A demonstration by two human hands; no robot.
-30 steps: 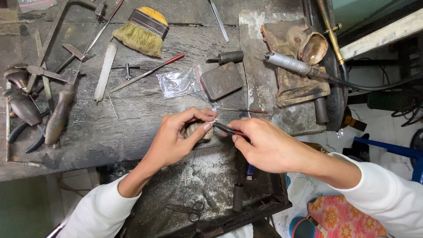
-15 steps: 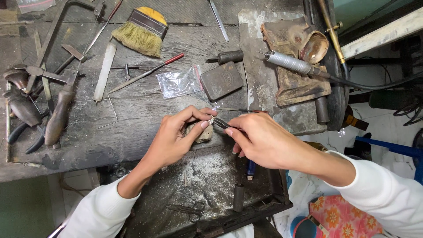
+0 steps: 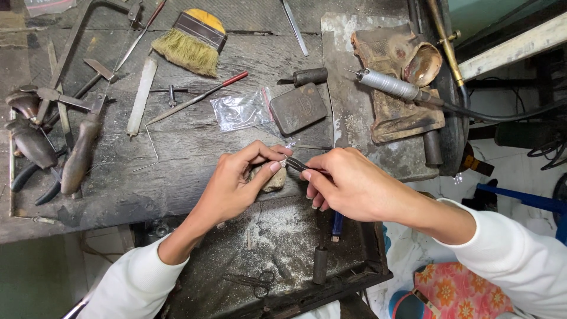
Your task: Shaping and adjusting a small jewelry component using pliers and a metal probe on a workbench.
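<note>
My left hand (image 3: 239,180) pinches a tiny pale piece (image 3: 283,160) between thumb and forefinger, over the worn wooden bench peg (image 3: 273,180) at the edge of the bench. My right hand (image 3: 348,183) grips a thin dark tool with a reddish handle (image 3: 298,165), its tip touching the piece at my left fingertips. Both hands meet in the middle of the head view, above a dusty metal catch tray (image 3: 277,236). Both wear white sleeves.
On the dark bench (image 3: 177,147) lie a yellow-handled brush (image 3: 192,38), a red-tipped file (image 3: 198,97), a clear plastic bag (image 3: 239,111), a dark flat tin (image 3: 298,108), a saw frame and pliers at left (image 3: 71,136). A rotary handpiece (image 3: 390,85) rests at right. Scissors (image 3: 254,282) lie in the tray.
My right hand has shifted slightly left, bringing the tool tip closer against the piece held by the left fingers. The left hand stays almost still.
</note>
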